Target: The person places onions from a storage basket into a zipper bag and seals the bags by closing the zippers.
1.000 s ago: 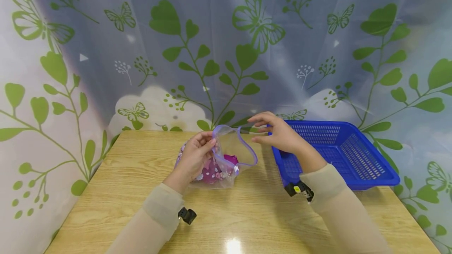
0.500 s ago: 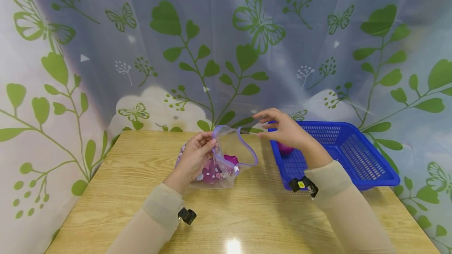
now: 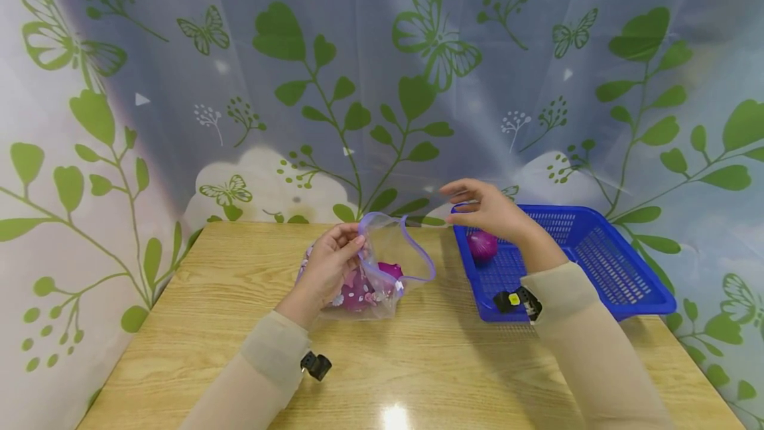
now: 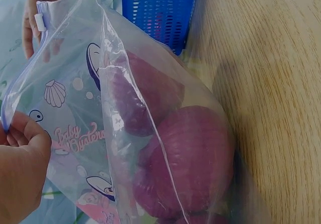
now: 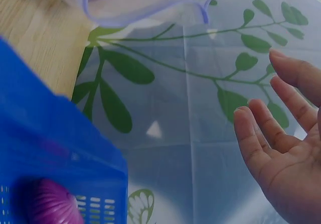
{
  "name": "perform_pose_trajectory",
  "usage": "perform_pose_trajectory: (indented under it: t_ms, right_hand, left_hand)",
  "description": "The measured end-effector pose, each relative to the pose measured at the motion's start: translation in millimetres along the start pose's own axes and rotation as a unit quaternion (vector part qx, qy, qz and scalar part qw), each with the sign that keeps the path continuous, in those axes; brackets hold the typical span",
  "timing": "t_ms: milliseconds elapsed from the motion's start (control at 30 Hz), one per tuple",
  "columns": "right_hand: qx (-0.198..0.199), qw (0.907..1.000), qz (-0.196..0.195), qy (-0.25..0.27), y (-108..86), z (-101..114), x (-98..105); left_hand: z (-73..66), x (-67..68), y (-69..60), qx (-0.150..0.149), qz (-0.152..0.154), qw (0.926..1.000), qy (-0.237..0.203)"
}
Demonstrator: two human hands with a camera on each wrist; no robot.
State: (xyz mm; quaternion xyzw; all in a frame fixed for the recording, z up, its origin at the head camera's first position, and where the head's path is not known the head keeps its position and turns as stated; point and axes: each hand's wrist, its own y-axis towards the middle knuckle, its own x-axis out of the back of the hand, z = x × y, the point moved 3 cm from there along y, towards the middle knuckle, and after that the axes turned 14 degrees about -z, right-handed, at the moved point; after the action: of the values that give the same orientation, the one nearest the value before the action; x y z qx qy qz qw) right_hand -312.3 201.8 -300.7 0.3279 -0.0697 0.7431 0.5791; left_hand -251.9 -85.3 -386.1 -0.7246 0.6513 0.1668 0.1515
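Note:
My left hand (image 3: 327,267) pinches the purple rim of a clear zip bag (image 3: 382,297), which stands with its mouth open. Through the plastic in the left wrist view show several purple-red onions (image 4: 193,158), beside printed shells and lettering. A white slider (image 4: 39,22) sits on the bag's zip. My right hand (image 3: 492,211), fingers spread and holding nothing, hovers above the left back part of the blue basket (image 3: 641,307). One purple onion (image 3: 482,245) lies in the basket's left back corner, under that hand; the right wrist view shows this onion (image 5: 54,204) too.
The basket stands on the right part of the wooden table (image 3: 239,271), a short way right of the bag. Behind the table hangs a curtain (image 3: 358,85) printed with green leaves and butterflies. Small black cameras sit on both wrists.
My right hand has moved right, from near the bag's mouth to over the basket, uncovering the onion there. My left hand and the bag have stayed in place.

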Motion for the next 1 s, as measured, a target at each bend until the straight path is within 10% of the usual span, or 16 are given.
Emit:
perform_pose_trajectory:
  t_ms: [1000]
  right_hand:
    - [-0.046, 0.9987, -0.006, -0.022, 11.5, -54.7, 31.1]
  left_hand:
    - [0.6, 2.2, -0.1, -0.004, 0.006, 0.9999, 0.01]
